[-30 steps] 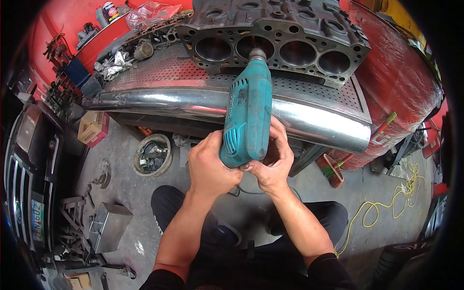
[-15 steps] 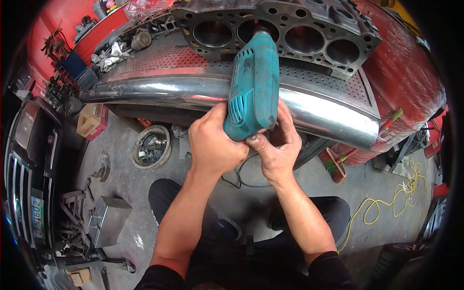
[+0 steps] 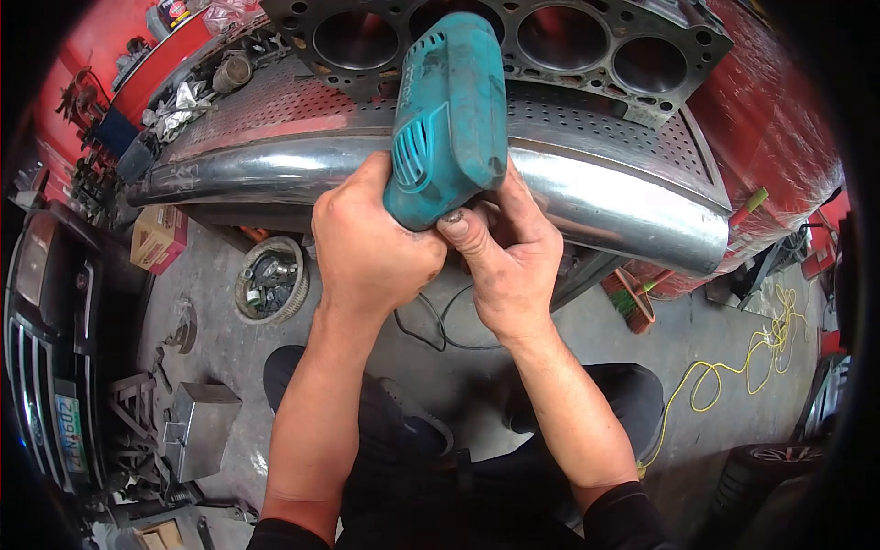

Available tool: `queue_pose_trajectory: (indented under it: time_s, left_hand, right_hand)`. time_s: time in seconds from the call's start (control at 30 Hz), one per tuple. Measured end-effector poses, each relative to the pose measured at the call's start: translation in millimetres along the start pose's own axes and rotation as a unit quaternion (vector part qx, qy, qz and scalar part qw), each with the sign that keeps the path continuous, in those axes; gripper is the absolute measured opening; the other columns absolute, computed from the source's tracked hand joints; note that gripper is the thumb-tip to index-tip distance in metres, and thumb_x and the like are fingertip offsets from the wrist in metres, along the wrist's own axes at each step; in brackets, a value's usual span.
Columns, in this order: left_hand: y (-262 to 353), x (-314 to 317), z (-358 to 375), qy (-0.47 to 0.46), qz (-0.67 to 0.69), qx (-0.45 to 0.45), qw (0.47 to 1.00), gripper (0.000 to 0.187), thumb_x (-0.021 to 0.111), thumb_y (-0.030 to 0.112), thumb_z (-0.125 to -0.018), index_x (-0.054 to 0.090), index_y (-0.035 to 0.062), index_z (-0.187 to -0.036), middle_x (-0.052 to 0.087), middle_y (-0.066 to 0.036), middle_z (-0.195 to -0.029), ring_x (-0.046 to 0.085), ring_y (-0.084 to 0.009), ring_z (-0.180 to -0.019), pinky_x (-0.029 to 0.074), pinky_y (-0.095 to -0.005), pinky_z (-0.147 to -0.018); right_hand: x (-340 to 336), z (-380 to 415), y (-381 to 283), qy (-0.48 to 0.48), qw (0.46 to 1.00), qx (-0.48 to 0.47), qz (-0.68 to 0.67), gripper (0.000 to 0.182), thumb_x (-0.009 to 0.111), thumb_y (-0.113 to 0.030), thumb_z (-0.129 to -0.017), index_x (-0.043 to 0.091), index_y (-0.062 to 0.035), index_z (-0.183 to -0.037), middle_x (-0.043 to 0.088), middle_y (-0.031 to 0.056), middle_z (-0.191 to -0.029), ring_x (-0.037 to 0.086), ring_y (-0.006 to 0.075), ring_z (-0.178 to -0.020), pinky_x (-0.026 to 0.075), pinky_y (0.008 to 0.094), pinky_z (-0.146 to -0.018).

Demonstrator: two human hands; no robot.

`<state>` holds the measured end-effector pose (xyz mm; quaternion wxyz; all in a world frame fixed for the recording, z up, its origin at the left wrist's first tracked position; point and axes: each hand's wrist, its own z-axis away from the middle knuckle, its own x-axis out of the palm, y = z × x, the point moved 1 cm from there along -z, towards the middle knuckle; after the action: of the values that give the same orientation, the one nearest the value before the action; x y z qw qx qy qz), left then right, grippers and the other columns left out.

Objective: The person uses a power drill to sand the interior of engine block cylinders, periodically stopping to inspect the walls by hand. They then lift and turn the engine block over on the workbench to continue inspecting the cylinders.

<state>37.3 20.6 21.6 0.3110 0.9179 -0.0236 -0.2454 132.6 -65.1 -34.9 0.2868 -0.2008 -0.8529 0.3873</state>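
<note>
A teal power drill (image 3: 449, 115) points away from me, its body overlapping the second bore from the left of an engine block (image 3: 587, 78). My left hand (image 3: 376, 238) is wrapped round the drill's handle, just below the rear of the body. On the other side, my right hand (image 3: 513, 252) is closed against the same handle, its darkened thumb meeting the left hand. Drill body and fingers conceal the handle and trigger; the front end of the drill is hidden behind the body. Face towards me, the block rests on a perforated metal bench top (image 3: 587, 142).
A rounded shiny metal edge (image 3: 632, 206) runs along the bench front. Below stand a basin of parts (image 3: 272, 280), a cardboard box (image 3: 159, 238) and a metal container (image 3: 200, 431). To the right are a brush (image 3: 630, 301), a yellow cord (image 3: 710, 371) and a tyre (image 3: 765, 481).
Both hands and the drill have shifted left and slightly up in view. The drill's front end, visible at the bore before, is now behind its body. The whole view has shifted somewhat.
</note>
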Motion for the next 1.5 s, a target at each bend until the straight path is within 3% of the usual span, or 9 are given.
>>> queue_pose_trajectory:
  time_s: [0.43,0.87,1.03,1.27,1.5]
  left_hand:
    - [-6.1,4.5,-16.4,-0.006,-0.026,-0.013,1.0,0.031,0.081,0.021,-0.067,0.064,0.0012,-0.084,0.068,-0.023,-0.072,0.07,-0.0449,-0.075,0.056,-0.0465,-0.069]
    - [5.8,5.2,-25.3,-0.016,0.0,-0.058,0.998,0.035,0.083,0.024,-0.067,0.066,-0.0002,-0.086,0.07,-0.022,-0.073,0.072,-0.0416,-0.075,0.057,-0.0457,-0.071]
    - [7.5,6.2,-25.0,-0.023,0.005,-0.082,0.996,0.036,0.083,0.025,-0.067,0.067,-0.0003,-0.087,0.071,-0.021,-0.073,0.073,-0.0405,-0.075,0.057,-0.0454,-0.072]
    - [8.4,5.3,-25.0,-0.03,-0.003,-0.085,0.996,0.035,0.082,0.024,-0.068,0.067,-0.0006,-0.088,0.071,-0.021,-0.073,0.073,-0.0402,-0.076,0.058,-0.045,-0.073]
    - [8.3,5.1,-25.3,-0.028,0.003,-0.085,0.996,0.037,0.083,0.025,-0.068,0.067,-0.001,-0.089,0.072,-0.021,-0.074,0.073,-0.04,-0.076,0.058,-0.0447,-0.073]
  right_hand:
    - [4.0,-15.7,-4.4,-0.015,0.999,0.028,0.003,0.078,0.08,-0.018,-0.091,0.041,-0.0008,-0.156,0.038,0.0111,-0.164,0.039,-0.0004,-0.072,0.045,0.0156,-0.068]
    - [6.1,-22.8,-21.6,-0.015,0.997,0.076,-0.004,0.071,0.075,-0.018,-0.095,0.042,-0.0016,-0.156,0.038,0.01,-0.164,0.041,0.0011,-0.073,0.046,0.0176,-0.072]
    - [9.6,-21.4,-23.9,0.013,0.998,0.059,-0.005,0.065,0.073,-0.029,-0.099,0.047,0.001,-0.151,0.065,0.001,-0.113,0.056,0.0052,-0.088,0.047,0.0198,-0.072]
    - [9.5,-20.9,-22.5,0.013,0.998,0.06,-0.008,0.057,0.073,-0.03,-0.099,0.053,0.0007,-0.143,0.065,-0.0011,-0.101,0.054,0.0039,-0.079,0.044,0.0195,-0.064]
    - [9.0,-21.1,-22.6,0.009,0.998,0.06,0.003,0.062,0.073,-0.03,-0.099,0.049,-0.0003,-0.148,0.064,-0.0013,-0.101,0.052,0.0032,-0.077,0.043,0.0193,-0.062]
